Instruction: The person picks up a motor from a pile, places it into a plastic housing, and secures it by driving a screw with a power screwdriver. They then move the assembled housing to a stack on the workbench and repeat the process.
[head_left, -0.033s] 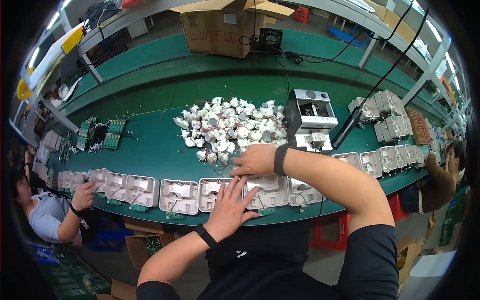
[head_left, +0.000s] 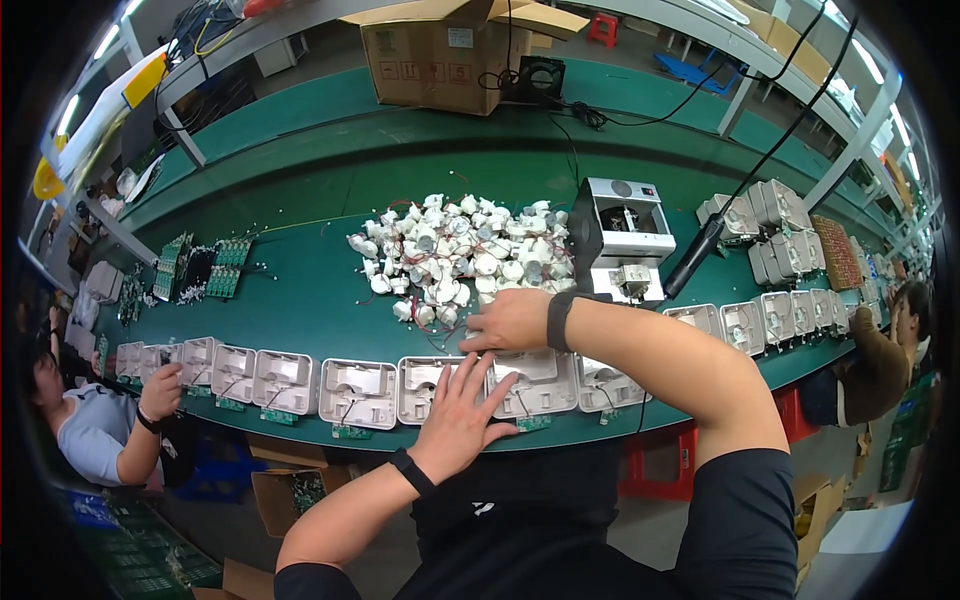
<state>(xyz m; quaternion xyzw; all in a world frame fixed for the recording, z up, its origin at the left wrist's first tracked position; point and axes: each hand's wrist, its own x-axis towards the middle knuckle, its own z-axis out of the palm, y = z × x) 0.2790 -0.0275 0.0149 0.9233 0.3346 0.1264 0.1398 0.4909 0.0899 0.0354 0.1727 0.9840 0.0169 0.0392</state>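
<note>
My left hand [head_left: 460,408] lies with its fingers spread across the rims of two white plastic housings, the left one [head_left: 412,388] and the middle one [head_left: 548,396]. Just beyond, my right hand [head_left: 512,320] reaches over the far edge of the middle housing, its fingers bent and close together. Whatever those fingers grip is hidden. A small green circuit board [head_left: 534,423] hangs at the near side of the middle housing. Behind my right hand is a heap of white wired parts [head_left: 450,245] with red and dark leads.
More open housings [head_left: 358,392] form a row along the near table edge. A grey bench device [head_left: 630,225] stands behind, right of the heap, beside a dangling black tool [head_left: 695,258]. Green circuit boards [head_left: 228,268] lie at left. Co-workers sit at both ends; one's hand [head_left: 160,390] is raised.
The co-worker's raised hand at the left has shifted slightly to the left. My own hands hold their places.
</note>
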